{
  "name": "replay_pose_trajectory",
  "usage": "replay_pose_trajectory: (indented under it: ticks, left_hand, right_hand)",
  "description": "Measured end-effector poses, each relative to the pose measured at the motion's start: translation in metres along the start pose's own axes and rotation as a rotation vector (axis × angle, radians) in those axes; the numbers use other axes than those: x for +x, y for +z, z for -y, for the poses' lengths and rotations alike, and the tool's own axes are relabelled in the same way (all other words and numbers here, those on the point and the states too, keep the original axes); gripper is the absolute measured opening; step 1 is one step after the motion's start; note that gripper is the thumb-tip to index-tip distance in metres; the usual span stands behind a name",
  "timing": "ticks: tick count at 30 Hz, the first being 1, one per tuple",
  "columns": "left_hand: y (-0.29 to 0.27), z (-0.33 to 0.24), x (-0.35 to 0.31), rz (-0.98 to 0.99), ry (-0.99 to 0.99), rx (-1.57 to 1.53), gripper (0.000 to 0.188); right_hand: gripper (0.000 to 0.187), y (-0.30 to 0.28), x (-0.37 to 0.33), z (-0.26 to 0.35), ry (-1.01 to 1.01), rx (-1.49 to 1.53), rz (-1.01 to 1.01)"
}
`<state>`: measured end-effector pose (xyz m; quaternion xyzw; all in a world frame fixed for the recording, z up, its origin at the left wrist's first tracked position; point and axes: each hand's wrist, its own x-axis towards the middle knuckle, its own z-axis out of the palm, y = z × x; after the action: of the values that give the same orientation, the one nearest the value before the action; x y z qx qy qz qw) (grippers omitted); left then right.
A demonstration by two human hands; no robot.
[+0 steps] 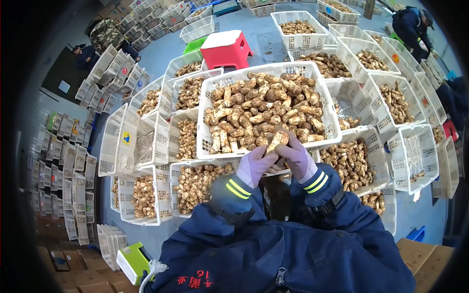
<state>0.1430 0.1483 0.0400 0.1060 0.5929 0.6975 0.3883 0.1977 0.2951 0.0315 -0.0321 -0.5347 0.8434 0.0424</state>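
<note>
Gripping a single pale-stemmed mushroom (277, 140) over the near edge of the large heaped basket (206, 93), the worker's left hand (256, 163) and right hand (297, 156) were both observed with gloved fingers curled in and pinched about it; whether either palm concealed anything else could not be determined. In my judgement the principal hazard was a slip: a loosened pinch on that rounded, soil-marked body could have let it fall past the basket's near rim toward the worker's lap. Squeezing too hard might have bruised or snapped the stem. The mushroom heap (266, 105), piled high within the basket, appeared liable to roll if a cuff nudged it. Filled crates crowded the basket: the right-hand crate (378, 161) stood just beside its near right corner, the left-hand crate (173, 185) by its near left, and both restricted elbow room. Beyond the basket's far left corner, a red stool (227, 57) obstructed the floor. Well apart, past its far right side, a co-worker (412, 27) bent forward near other crates.
</note>
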Motion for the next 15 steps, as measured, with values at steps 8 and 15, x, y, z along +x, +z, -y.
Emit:
replay_pose_trajectory:
  ticks: [8,15]
  left_hand:
    - [-0.009,-0.027,0.001,0.052,-0.112,0.186,0.047]
    - [-0.163,-0.062,0.060,-0.508,0.379,1.019,0.047]
  right_hand:
    - [0.042,-0.016,-0.008,0.026,0.018,-0.058,-0.015]
    - [0.049,-0.065,-0.026,0.062,0.034,-0.199,-0.124]
